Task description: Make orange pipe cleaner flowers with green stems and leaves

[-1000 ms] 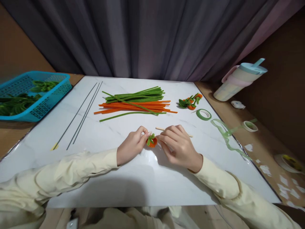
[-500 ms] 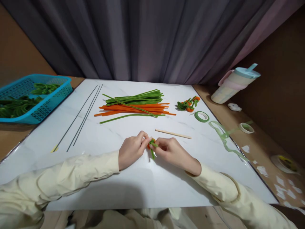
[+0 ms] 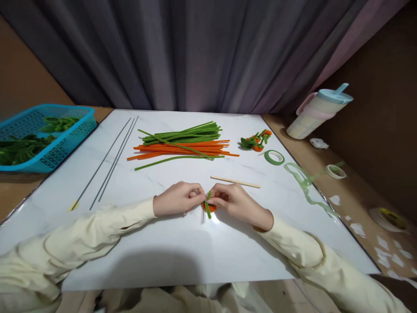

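Near the front middle of the white table, a small orange and green pipe-cleaner piece is between my two hands, its green ends sticking up and down. My left hand pinches it from the left, thumb and forefinger pressed together. From the right, my right hand pinches its green part. Just beyond my right hand lies a thin wooden stick. Farther back are orange pipe cleaners and green pipe cleaners, with one green stem apart in front.
A blue basket with green leaf pieces stands at left, beside thin dark wires. At right are finished-looking orange and green pieces, a roll of green tape, a loose tape strip, a tumbler and paper scraps.
The orange part has turned downward and now shows below my fingertips. My left hand has flattened and shifted slightly left; my right fingers have moved up along the green part.
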Available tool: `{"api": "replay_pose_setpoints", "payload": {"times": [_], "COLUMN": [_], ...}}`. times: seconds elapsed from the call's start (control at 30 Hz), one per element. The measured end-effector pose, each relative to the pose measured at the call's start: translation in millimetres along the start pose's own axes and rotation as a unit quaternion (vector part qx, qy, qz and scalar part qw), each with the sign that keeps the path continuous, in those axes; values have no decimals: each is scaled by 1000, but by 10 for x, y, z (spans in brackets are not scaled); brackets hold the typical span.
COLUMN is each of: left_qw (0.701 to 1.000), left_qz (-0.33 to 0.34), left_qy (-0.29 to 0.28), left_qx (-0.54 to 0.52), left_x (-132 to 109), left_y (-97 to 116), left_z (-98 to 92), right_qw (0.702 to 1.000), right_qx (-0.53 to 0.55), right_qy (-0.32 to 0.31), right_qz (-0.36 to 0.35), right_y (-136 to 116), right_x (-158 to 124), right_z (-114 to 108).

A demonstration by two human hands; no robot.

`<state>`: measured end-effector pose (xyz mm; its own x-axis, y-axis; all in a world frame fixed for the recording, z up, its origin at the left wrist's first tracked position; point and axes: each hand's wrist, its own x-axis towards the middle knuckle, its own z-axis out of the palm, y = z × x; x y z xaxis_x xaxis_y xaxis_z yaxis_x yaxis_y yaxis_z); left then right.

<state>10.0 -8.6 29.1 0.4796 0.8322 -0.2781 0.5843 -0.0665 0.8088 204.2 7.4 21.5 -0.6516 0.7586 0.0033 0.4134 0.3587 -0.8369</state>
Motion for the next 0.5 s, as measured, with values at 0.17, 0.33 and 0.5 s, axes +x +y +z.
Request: {"api": "replay_pose_setpoints", "payload": {"times": [0.17, 0.33, 0.5], "left_qw": [996, 963, 931], "left_qz": [66, 143, 208], "left_qy": [-13, 129, 163], "left_qx": [49, 186, 253], "left_x": [21, 22, 22], "left_y": [-52, -159, -193], "left_z": [-33, 129, 201], "right_qw": [1000, 997, 988], "right_qx": [20, 53, 65], "right_qy": [-9, -51, -92], "right_qz": [8, 40, 104], "right_y": [0, 6, -117], "right_x": [-4, -19, -95], "right_z": [16, -57, -161]}}
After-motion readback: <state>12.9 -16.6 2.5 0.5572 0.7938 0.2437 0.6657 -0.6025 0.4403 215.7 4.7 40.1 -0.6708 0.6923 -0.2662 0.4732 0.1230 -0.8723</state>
